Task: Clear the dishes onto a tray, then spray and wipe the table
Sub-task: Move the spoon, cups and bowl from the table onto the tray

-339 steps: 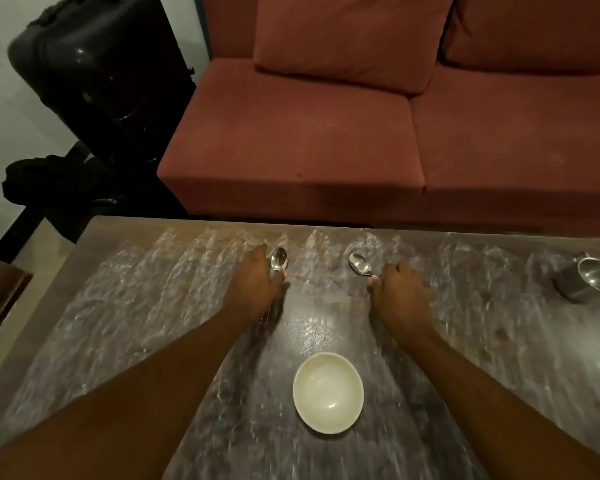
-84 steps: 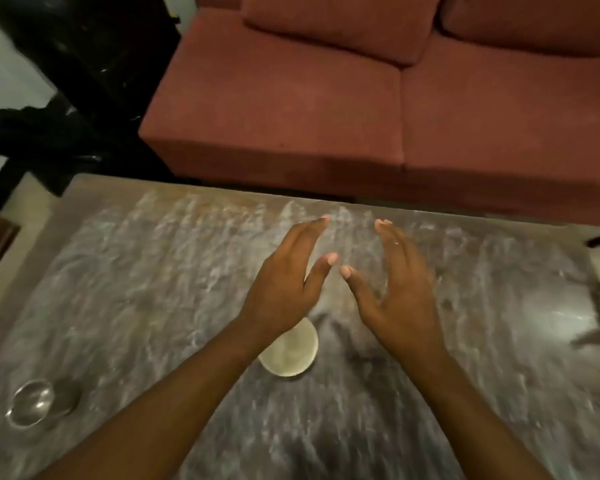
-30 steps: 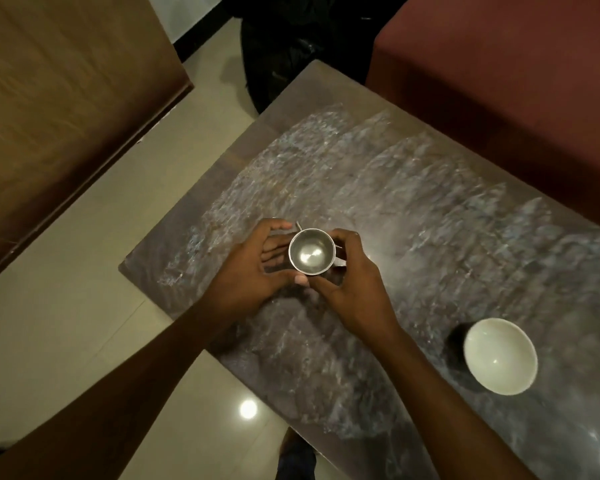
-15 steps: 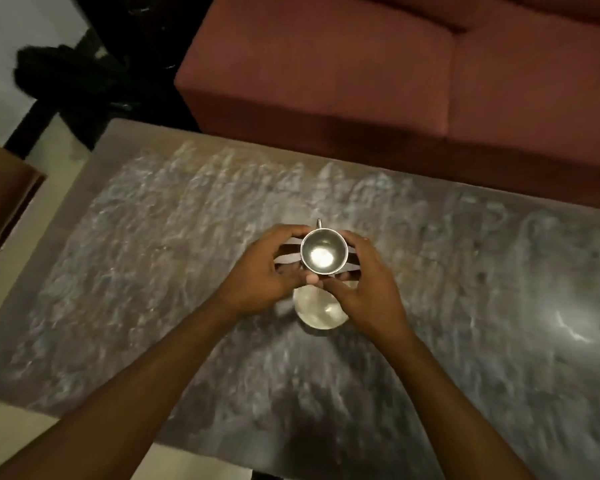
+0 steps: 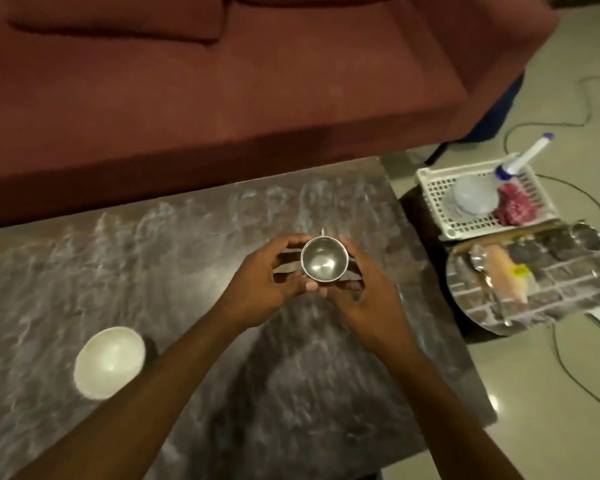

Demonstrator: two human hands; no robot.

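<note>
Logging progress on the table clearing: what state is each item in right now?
Steel cup: upright, empty, held between left hand and right hand.
White bowl: upright, empty, on the table.
Round tray: on the floor, already holding items.
White basket: holds a spray bottle and cloth.

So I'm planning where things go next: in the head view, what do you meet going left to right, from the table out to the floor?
White bowl → left hand → steel cup held by both hands → right hand → round shiny tray on the floor.
</note>
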